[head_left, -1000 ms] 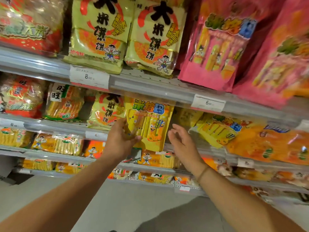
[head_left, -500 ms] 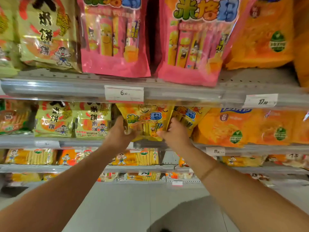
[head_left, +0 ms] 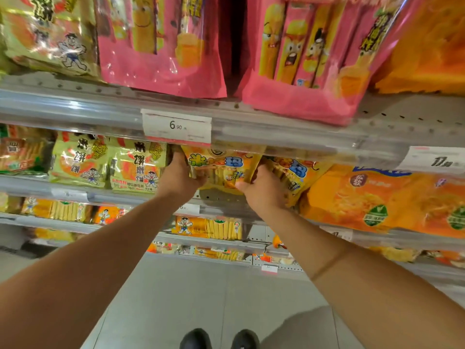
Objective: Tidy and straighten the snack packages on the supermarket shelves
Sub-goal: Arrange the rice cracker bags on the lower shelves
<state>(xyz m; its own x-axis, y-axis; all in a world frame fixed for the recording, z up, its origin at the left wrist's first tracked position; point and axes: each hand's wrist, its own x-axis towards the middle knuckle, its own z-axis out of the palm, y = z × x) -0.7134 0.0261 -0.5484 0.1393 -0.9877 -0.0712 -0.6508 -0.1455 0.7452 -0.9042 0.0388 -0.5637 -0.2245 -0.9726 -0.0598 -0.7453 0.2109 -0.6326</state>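
Supermarket shelf (head_left: 251,210), both hands (head_left: 221,182) gripping yellow snack bag (head_left: 221,167)

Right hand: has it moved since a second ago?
Yes. The right hand has closed in leftward onto the yellow packet below the 6.90 price tag, now gripping its right edge.

white 6.90 price tag (head_left: 177,127), 17 price tag (head_left: 436,161), grey floor (head_left: 201,293), black shoes (head_left: 219,339)

Grey tiered metal shelving (head_left: 289,137) above pale tiled floor (head_left: 201,298).
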